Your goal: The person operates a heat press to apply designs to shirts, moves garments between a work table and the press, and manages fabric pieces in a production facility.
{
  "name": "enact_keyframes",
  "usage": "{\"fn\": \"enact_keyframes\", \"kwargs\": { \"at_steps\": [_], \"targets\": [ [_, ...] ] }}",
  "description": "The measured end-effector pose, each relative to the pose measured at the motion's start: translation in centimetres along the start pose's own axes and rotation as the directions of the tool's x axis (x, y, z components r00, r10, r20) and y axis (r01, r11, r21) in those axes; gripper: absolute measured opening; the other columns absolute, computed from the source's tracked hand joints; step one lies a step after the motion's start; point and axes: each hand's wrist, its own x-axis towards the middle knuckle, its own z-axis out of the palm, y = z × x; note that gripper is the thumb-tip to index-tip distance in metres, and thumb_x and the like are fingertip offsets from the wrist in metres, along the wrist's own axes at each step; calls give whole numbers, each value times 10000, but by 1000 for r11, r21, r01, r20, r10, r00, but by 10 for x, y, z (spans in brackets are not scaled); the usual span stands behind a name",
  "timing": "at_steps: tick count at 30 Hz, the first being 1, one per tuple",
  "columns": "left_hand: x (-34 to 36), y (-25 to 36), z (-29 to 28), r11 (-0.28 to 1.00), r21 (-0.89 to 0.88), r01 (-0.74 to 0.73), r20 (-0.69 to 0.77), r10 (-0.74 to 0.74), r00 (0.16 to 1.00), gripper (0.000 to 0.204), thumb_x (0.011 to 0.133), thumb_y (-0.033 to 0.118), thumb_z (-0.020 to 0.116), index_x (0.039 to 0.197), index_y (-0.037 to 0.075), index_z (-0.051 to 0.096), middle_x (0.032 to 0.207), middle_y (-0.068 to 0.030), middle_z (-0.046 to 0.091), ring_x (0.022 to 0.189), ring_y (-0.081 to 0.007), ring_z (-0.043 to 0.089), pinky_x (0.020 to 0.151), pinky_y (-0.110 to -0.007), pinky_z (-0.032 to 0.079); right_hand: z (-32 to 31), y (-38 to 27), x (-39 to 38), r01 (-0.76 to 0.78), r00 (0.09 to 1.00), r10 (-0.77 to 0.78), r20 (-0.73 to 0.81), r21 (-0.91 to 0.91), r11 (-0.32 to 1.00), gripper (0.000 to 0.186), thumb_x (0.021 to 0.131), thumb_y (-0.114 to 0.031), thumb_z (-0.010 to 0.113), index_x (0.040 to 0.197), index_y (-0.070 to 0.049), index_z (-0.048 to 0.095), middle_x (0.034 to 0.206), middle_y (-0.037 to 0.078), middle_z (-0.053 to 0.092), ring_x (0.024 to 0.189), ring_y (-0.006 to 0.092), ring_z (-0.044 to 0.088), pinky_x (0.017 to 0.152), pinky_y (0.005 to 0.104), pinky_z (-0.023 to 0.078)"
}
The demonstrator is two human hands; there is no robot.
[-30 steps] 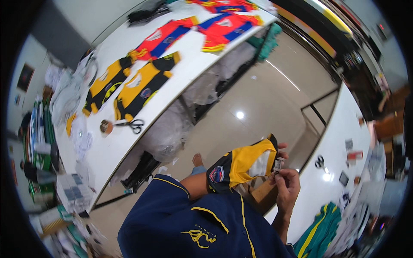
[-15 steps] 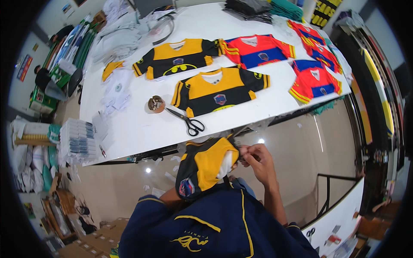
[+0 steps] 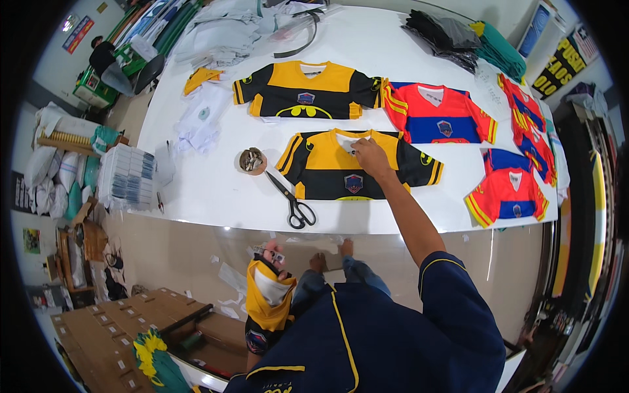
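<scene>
My left hand (image 3: 276,252) is closed on a bunched yellow and black jersey (image 3: 270,295), which hangs beside my lap below the table edge; its white inside shows. Stretched over the table, my right hand (image 3: 371,158) has its fingers drawn together at the neckline of a second yellow and black jersey (image 3: 321,180), lying flat. What those fingertips pinch, if anything, is hidden. Close to that jersey's left sleeve lie black-handled scissors (image 3: 299,213) and a small round container (image 3: 251,160) of small metallic-looking pieces. Behind it another yellow and black jersey (image 3: 304,82) is spread out.
Red and blue jerseys (image 3: 439,114) lie on the right of the white table (image 3: 216,190). Dark folded cloth (image 3: 439,36) and a green bundle (image 3: 501,52) are at the back. White packs (image 3: 131,173) are stacked at the left; cardboard boxes (image 3: 118,334) stand lower left.
My right hand has left the held jersey and reached forward to the flat jersey's neckline. The held jersey has moved left and down in my left hand. The view has shifted.
</scene>
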Motion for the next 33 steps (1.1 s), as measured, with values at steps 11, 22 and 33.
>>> {"fn": "enact_keyframes", "kwargs": {
  "at_steps": [11,22,33],
  "targets": [
    [-31,-23,15,962,-42,-270,-182,259,949,443,1034,312,501,1404,74,445,1238,-87,541,881,-157,585,499,-266,493,-7,37,36,-209,933,129,337,212,955,120,760,-112,726,866,-54,721,1086,157,646,1106,318,577,991,435,449],
    [-52,4,-64,905,-283,-318,154,370,916,490,1063,381,347,1491,144,313,1406,-128,429,1138,-283,547,646,-385,550,-39,43,55,-30,930,49,365,-57,998,127,725,-209,740,815,-120,732,1018,150,638,1016,350,597,879,459,486],
    [-137,113,-177,756,-271,-597,-113,591,799,556,1003,364,491,1486,145,326,1326,-127,507,1068,-290,589,592,-366,537,-132,-54,33,-142,926,19,376,301,943,310,814,-301,588,764,-11,687,748,123,661,716,249,630,720,359,484]
  ]
}}
